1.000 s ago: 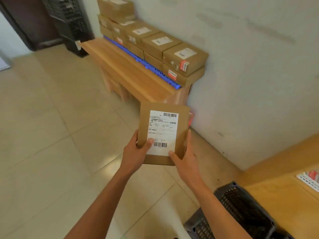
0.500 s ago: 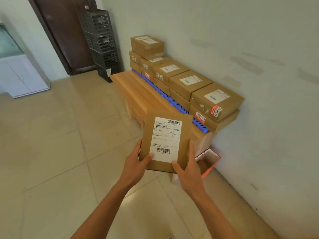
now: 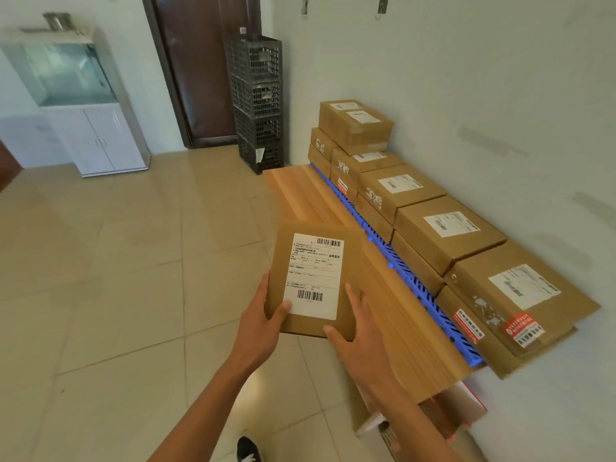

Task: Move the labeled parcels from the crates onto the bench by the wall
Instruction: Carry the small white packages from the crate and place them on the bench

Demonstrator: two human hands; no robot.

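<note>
stacked parcels (image 3: 446, 235) fill the bench's (image 3: 300, 191) wall side; its front strip lies open.

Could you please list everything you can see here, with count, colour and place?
held parcel: one, brown with a white label, in both hands, over the near edge of the bench
bench: one, light wood, along the right wall
stacked parcels: about ten visible, brown with white labels, on the bench against the wall
blue strip: one, blue, under the stacked parcels' front edge
crates: one stack, black, in the corner beyond the bench
door: one, dark brown, far wall
cabinet: one, white, far left
glass tank: one, on the cabinet
shoe: one, black, bottom edge
hands: left, right, each gripping the held parcel's near corners
</note>
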